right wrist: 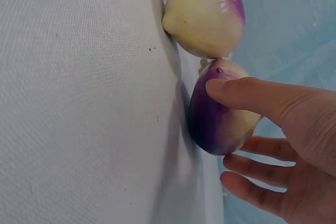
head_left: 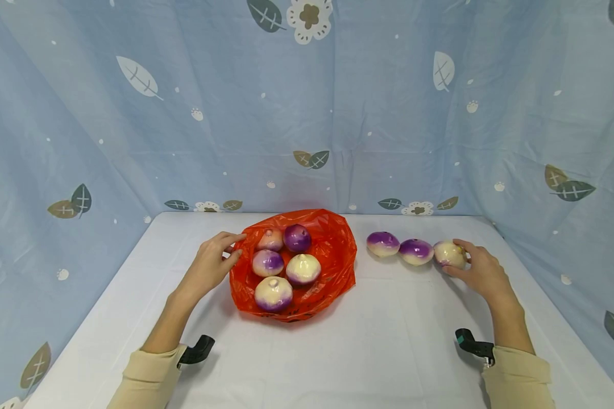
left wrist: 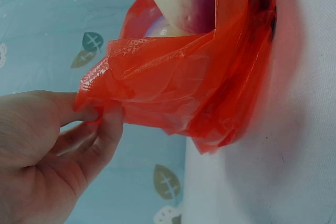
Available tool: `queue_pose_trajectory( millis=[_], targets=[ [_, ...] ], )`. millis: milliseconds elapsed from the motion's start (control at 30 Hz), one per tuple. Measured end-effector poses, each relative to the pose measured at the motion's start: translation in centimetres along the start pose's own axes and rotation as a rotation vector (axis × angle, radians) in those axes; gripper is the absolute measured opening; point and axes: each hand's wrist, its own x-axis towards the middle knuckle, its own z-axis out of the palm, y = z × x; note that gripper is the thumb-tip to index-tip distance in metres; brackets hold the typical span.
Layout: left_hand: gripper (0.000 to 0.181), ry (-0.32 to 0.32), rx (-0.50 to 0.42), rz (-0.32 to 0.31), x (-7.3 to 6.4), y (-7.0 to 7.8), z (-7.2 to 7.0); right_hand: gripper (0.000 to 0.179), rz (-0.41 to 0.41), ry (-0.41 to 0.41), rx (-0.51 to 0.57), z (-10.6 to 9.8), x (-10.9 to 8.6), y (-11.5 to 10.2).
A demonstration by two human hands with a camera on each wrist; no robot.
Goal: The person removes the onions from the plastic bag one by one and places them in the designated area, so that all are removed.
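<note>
My left hand [head_left: 211, 262] pinches the left rim of a red plastic bag [head_left: 336, 250] between thumb and fingers; the left wrist view shows the thin film [left wrist: 157, 77] caught at the fingertips. Several purple-and-white turnips [head_left: 303, 269] sit inside the spread-open bag. To its right, three more turnips lie in a row on the white table. My right hand [head_left: 483, 271] holds the rightmost turnip [head_left: 449, 255], thumb on its near side and fingers round the far side. In the right wrist view the thumb presses the purple skin of this turnip [right wrist: 218, 124], which stands against its neighbour [right wrist: 205, 17].
The left turnip [head_left: 382, 244] and middle turnip [head_left: 417, 251] of the row sit side by side near the table's back edge. A white cloth covers the table [head_left: 368, 352]. Blue leaf-patterned curtains [head_left: 368, 113] close off the back and both sides.
</note>
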Motion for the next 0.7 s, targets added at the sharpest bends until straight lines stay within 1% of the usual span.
queue_pose_trajectory(
  millis=[367, 567, 700],
  targets=[
    [0.034, -0.001, 0.002, -0.008, 0.00, 0.07, -0.01, 0.082, 0.018, 0.016, -0.005, -0.04, -0.09, 0.09],
    [0.035, -0.008, 0.001, -0.011, 0.00, 0.07, -0.03, 0.081, 0.031, 0.030, 0.002, -0.34, -0.28, -0.30],
    [0.034, -0.007, 0.000, -0.006, 0.01, 0.00, 0.00, 0.082, 0.022, 0.055, 0.006, -0.66, -0.43, -0.66]
  ],
)
